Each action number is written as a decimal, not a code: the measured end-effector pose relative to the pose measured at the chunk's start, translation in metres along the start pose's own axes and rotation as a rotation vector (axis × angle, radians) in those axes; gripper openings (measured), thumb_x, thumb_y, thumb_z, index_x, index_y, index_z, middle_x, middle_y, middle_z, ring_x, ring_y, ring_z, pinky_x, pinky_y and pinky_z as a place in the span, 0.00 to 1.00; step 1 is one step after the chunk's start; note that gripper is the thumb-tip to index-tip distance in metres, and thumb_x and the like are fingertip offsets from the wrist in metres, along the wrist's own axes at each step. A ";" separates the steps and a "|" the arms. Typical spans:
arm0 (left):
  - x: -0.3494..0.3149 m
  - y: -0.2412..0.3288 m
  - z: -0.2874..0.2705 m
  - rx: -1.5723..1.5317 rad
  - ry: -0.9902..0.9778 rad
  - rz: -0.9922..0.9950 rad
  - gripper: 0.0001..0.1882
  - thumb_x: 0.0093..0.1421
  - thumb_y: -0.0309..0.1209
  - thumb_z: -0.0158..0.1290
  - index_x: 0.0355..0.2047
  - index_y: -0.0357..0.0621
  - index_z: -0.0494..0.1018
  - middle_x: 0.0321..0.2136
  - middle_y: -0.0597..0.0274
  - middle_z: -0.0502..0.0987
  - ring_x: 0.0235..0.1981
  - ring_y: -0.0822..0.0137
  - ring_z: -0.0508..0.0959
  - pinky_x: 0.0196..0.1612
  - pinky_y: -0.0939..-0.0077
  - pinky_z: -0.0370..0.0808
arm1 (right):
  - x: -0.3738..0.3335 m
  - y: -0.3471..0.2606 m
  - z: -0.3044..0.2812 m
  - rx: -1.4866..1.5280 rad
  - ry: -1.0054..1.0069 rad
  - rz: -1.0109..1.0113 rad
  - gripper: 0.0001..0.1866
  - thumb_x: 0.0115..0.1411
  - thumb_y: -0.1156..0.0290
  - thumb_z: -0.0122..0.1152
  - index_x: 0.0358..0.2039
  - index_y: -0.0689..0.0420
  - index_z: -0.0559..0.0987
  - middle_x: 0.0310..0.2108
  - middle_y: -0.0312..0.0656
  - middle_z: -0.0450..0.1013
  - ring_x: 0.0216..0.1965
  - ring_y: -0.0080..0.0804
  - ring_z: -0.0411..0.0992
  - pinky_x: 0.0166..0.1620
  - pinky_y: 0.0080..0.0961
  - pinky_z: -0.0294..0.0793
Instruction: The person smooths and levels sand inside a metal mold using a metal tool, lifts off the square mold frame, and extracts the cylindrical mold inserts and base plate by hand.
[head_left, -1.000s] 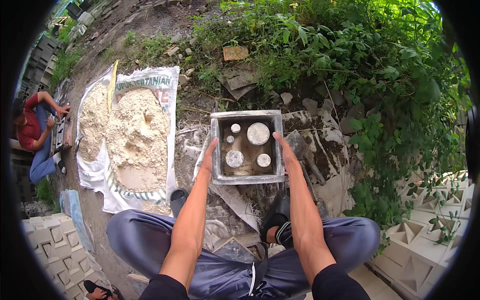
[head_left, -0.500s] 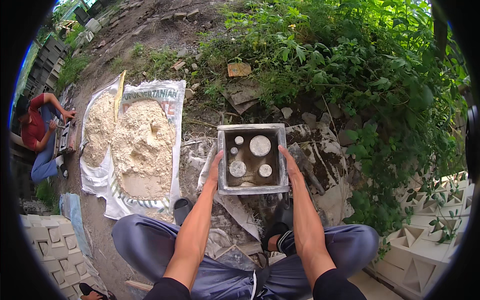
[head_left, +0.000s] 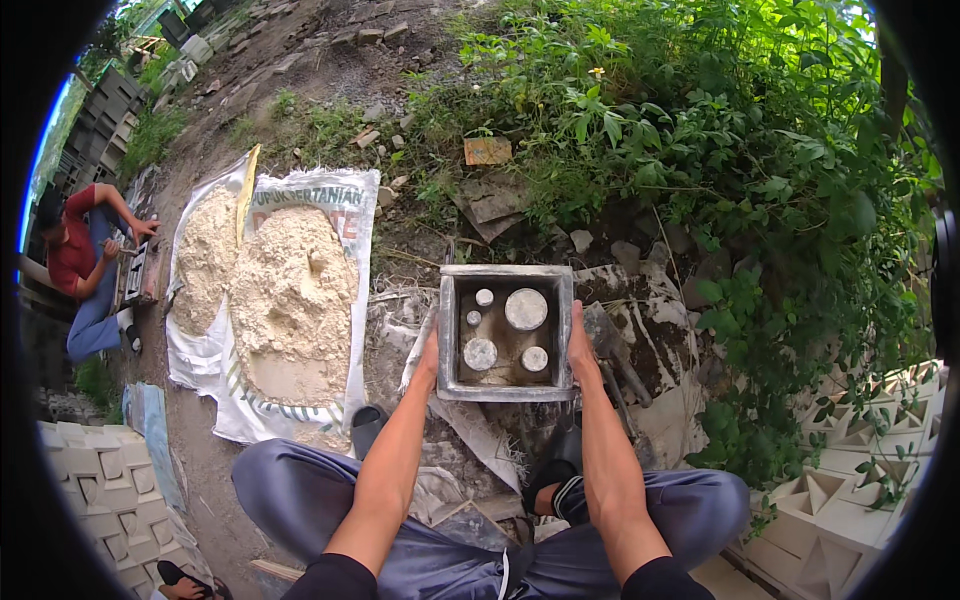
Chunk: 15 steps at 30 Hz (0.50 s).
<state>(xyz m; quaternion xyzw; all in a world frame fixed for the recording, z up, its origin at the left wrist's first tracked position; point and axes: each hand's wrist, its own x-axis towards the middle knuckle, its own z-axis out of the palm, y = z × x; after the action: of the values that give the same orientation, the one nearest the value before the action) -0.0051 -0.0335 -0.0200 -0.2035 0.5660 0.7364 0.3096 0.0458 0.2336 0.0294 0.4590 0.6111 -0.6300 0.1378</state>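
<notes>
Between my two hands is a square grey mould (head_left: 506, 271), a box with raised walls and several round pegs of different sizes standing inside. The widest peg (head_left: 526, 309) is at its far right. My left hand (head_left: 430, 358) grips the left wall. Against the right wall presses my right hand (head_left: 581, 350). The fingers of both hands are partly hidden by the walls. I cannot tell whether the mould's underside touches the ground.
To the left, pale powder (head_left: 295, 290) is heaped on white sacks (head_left: 365, 215). Beyond it a person (head_left: 85, 250) in red works at another mould. Patterned blocks are stacked at lower left (head_left: 110, 490) and lower right (head_left: 840, 510). Green plants (head_left: 760, 190) crowd the far right.
In the picture, the mould sits slightly lower and its far wall now shows more of its outer face. Both hands have moved with it and still hold its sides. The view has shifted a little.
</notes>
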 end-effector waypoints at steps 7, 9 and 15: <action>0.031 -0.020 -0.012 -0.039 -0.012 -0.378 0.41 0.61 0.64 0.30 0.64 0.45 0.53 0.57 0.56 0.64 0.56 0.63 0.65 0.57 0.68 0.61 | 0.128 0.125 -0.033 -0.471 0.109 0.119 0.45 0.57 0.36 0.42 0.61 0.63 0.58 0.57 0.63 0.59 0.55 0.55 0.64 0.59 0.38 0.58; 0.053 -0.034 -0.019 0.099 0.005 -0.204 0.43 0.61 0.64 0.30 0.64 0.43 0.53 0.58 0.55 0.64 0.56 0.61 0.64 0.57 0.69 0.62 | 0.142 0.133 -0.038 -0.234 0.010 -0.012 0.42 0.58 0.36 0.42 0.56 0.63 0.64 0.53 0.59 0.65 0.51 0.51 0.67 0.55 0.39 0.63; 0.037 -0.014 -0.010 0.044 -0.016 -0.090 0.43 0.60 0.65 0.30 0.64 0.44 0.52 0.59 0.57 0.62 0.57 0.60 0.63 0.58 0.69 0.60 | 0.048 0.041 -0.002 0.486 -0.211 0.178 0.37 0.60 0.36 0.40 0.49 0.59 0.73 0.43 0.45 0.75 0.41 0.39 0.73 0.46 0.35 0.71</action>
<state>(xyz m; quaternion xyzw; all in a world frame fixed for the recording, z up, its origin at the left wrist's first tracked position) -0.0230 -0.0321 -0.0565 -0.2158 0.5698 0.7109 0.3513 0.0510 0.2450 -0.0321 0.4623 0.3818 -0.7877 0.1413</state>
